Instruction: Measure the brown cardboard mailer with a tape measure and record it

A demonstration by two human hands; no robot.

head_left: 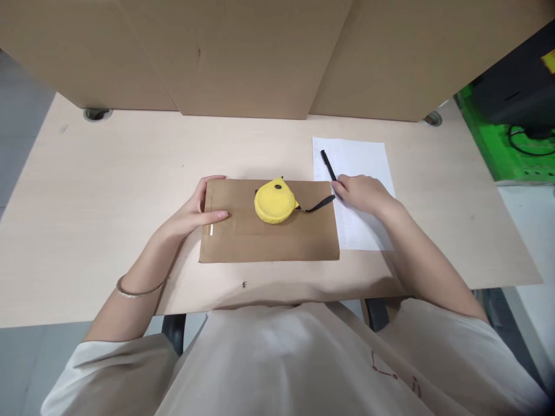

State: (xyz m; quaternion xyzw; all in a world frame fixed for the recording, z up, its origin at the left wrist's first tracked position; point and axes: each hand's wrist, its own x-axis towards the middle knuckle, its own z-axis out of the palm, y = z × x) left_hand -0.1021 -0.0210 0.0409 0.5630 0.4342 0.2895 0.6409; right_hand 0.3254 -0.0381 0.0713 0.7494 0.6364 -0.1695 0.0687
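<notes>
A flat brown cardboard box (243, 242) lies near the table's front edge. My left hand (203, 211) grips its left end, with the thumb on top and the other fingers at the back edge. On the box rests a rounded yellow tape measure (274, 203) with a black wrist strap (321, 204). My right hand (359, 192) is closed at the box's upper right corner, its fingertips on the strap's end. I cannot tell whether those fingers also touch the box. Close to them, a black pen (328, 165) lies on a white printed sheet (368, 231).
Tall cardboard panels (243, 63) stand along the back of the light wooden table (108, 190). Two cable holes (97, 114) sit by the panels. To the right are a green surface (481, 136) and a dark object with a cable (511, 92).
</notes>
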